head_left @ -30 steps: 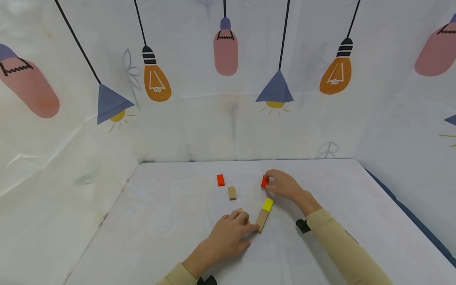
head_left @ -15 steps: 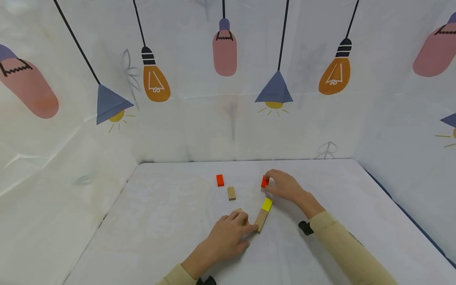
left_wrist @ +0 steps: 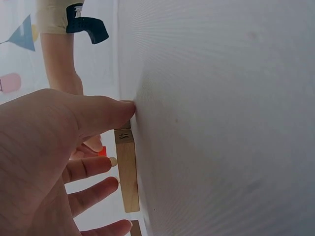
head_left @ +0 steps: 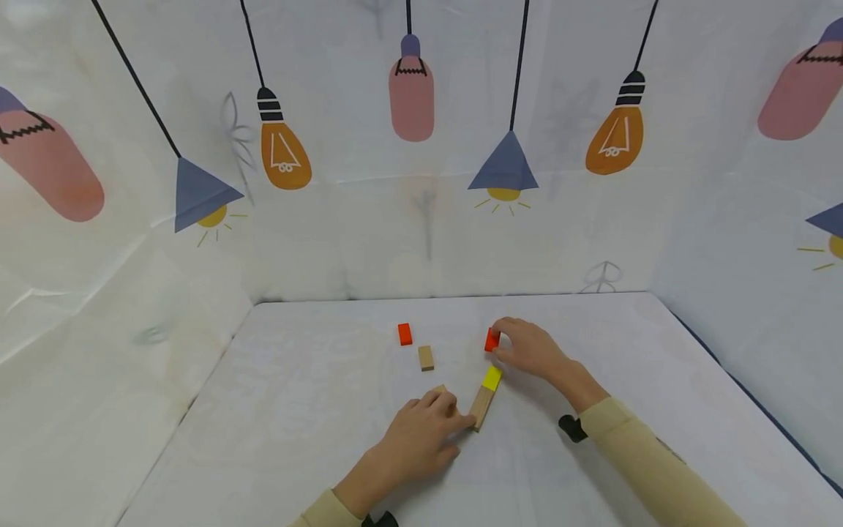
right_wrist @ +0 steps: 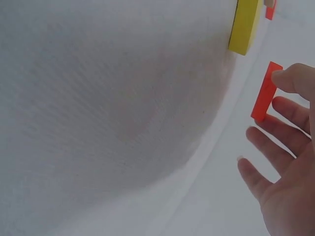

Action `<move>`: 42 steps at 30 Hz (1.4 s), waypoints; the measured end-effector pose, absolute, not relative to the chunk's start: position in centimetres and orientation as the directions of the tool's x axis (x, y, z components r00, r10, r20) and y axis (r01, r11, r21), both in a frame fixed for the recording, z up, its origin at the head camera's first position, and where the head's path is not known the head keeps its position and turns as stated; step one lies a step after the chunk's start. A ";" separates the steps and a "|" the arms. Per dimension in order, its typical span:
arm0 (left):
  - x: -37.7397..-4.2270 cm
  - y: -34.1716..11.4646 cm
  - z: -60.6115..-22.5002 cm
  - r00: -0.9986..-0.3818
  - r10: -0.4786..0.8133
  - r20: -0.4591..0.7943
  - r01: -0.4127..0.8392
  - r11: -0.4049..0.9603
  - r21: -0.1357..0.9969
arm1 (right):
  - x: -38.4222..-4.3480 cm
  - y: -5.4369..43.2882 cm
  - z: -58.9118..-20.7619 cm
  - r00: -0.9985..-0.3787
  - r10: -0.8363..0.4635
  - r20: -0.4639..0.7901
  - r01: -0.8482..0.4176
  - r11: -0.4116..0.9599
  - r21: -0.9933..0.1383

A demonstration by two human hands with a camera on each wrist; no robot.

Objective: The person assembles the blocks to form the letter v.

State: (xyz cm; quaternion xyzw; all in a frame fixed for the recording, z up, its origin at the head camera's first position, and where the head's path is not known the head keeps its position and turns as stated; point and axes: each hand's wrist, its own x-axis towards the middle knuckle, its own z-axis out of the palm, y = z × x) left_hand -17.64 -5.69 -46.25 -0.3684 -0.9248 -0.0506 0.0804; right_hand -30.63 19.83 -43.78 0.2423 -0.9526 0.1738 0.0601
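Observation:
In the head view my right hand (head_left: 530, 350) pinches a small red block (head_left: 491, 341) between thumb and fingers, just beyond a yellow block (head_left: 492, 378). The right wrist view shows that red block (right_wrist: 267, 92) tilted, its upper end against the thumb. Below the yellow block, a wooden block (head_left: 481, 407) lies end to end with it. My left hand (head_left: 418, 435) rests low over the table, one fingertip at that wooden block's near end. In the left wrist view its fingers spread beside a wooden block (left_wrist: 128, 172) marked with a number. Another wooden block (head_left: 440, 389) is mostly hidden behind this hand.
A second red block (head_left: 405, 334) and a loose wooden block (head_left: 426, 358) lie left of the row on the white table (head_left: 296, 410). Behind stands a white backdrop (head_left: 369, 234) printed with lamps and bulbs.
My right hand has shifted slightly nearer to the yellow block, with the red block in its fingers. The left hand stays in place while the head view drifts a little.

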 end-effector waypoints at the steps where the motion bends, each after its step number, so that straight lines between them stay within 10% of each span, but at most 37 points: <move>1: -17.6 -5.7 -46.3 -0.715 0.673 0.187 0.689 0.724 0.033 | -30.5 19.8 -43.8 -0.875 -0.440 0.203 -0.484 0.821 -0.304; 42: -17.4 -5.8 -46.2 -0.738 0.659 0.143 0.672 0.738 0.065 | -28.9 20.3 -45.3 -0.892 -0.412 0.186 -0.451 0.840 -0.301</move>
